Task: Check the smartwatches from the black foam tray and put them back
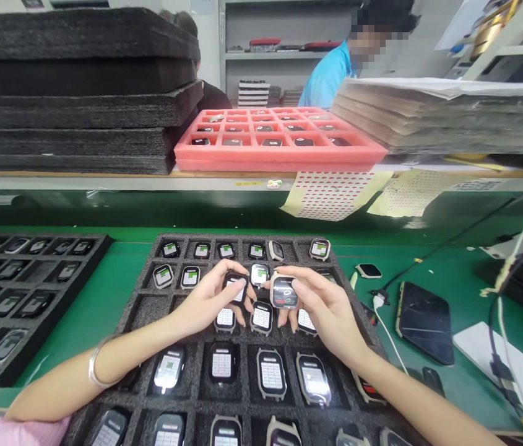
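Note:
My left hand [225, 290] is closed around a black smartwatch case [237, 288] with a lit white screen, its thumb lying on the glass. In my right hand [319, 303] is a light-framed smartwatch case [284, 292], thumb at its edge, screen facing me and showing reflections and some red. Both are held above a black foam tray [131, 316] whose compartments hold several strapless watch cases. Just beyond and between my hands lies a white-lit watch [260, 274]. Below them sits another lit watch [261, 317] in its compartment.
A second foam tray [98, 248] of watches lies left. Right are a loose watch [369, 271], a dark tablet-like device [425, 322] and cables [391, 341]. On the shelf stand black foam stacks [70, 111], a pink tray [280, 162] and stacked sheets [428, 118]. A person in blue [328, 71] is behind.

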